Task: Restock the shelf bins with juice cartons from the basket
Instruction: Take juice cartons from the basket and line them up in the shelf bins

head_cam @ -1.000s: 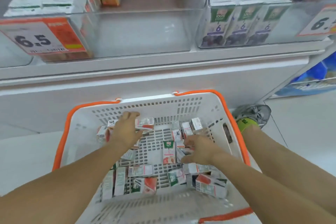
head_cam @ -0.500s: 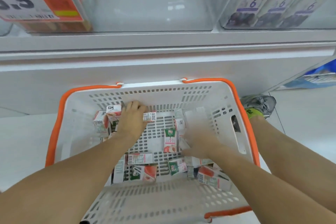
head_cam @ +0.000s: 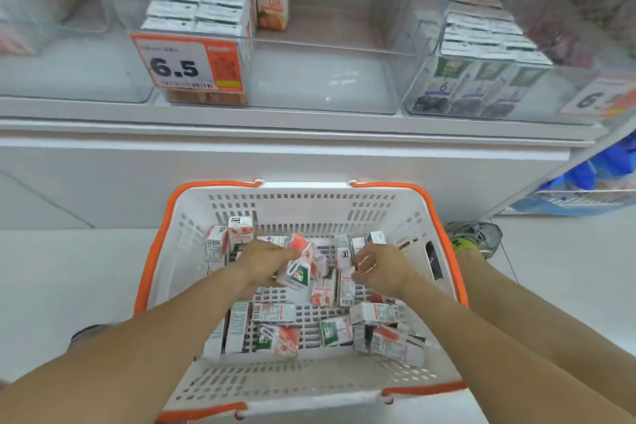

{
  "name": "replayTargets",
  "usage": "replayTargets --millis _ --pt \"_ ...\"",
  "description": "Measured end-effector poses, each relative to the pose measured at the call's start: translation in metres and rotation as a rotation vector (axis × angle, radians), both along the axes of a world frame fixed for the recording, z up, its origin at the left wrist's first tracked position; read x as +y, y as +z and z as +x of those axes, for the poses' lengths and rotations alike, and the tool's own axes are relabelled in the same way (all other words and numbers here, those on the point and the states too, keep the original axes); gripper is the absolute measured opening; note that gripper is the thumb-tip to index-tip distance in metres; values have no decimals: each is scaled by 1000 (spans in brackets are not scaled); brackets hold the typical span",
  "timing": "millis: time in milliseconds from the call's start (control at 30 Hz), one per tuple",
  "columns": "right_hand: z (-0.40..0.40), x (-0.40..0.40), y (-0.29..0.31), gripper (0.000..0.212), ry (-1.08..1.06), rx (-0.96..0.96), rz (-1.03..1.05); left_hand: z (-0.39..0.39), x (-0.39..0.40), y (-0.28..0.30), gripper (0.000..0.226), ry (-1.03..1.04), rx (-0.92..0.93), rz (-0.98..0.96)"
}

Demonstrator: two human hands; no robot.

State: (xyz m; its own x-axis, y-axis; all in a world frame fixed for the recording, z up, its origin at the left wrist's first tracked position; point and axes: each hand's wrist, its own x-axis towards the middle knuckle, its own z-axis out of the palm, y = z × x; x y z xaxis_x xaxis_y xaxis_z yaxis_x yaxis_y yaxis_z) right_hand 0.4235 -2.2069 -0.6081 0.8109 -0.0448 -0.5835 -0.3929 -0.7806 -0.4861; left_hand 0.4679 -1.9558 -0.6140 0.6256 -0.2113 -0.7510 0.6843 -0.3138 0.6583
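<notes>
Inside the white basket with orange handles, the left hand grips a juice carton lifted clear of the loose cartons on the basket floor, its fingers curled round the carton's near side. The right hand hovers just right of that carton with fingers bent; a red-and-white edge shows at its palm, but motion blur makes it unclear whether it holds anything. More cartons lean against the basket's far wall.

The basket sits on a pale floor before a white shelf unit. Beyond it, a clear middle bin is partly filled, with a 6.5 price tag on its front; the bin beyond the basket's right side holds purple-labelled cartons. A shoe shows past the basket's right rim.

Half a second ago the left hand lay flat on the cartons at the far wall; it has since raised one.
</notes>
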Motion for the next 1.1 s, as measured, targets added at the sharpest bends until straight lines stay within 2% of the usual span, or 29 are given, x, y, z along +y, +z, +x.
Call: replayTargets --millis 67,133,333,433,533,667,800,967,1033,1100 --pt "-5 14 -12 41 44 55 -14 -15 10 -2 34 51 84 -63" --pt "-8 27 -21 48 90 52 -59 -28 22 -8 37 60 133 -93" --pt "4 55 -40 39 167 7 -55 -42 60 -20 63 135 236 -156" --pt "17 67 -48 41 180 -9 -106 -44 65 -16 50 133 272 -204" --pt "23 84 -62 45 134 77 -122 -42 69 -14 44 138 281 -215" --pt "26 108 -82 46 83 108 -217 -39 74 -20 62 173 252 -204" --pt "23 123 -90 48 90 148 -263 -38 75 -25 68 177 226 -189" --pt "30 129 -85 39 87 131 -287 -40 81 -26 46 184 249 -194" --pt "34 126 -79 43 -8 141 -226 -40 85 -23 40 195 256 -207" --pt "35 117 -66 41 -141 185 -79 -37 86 -17 39 237 246 -230"
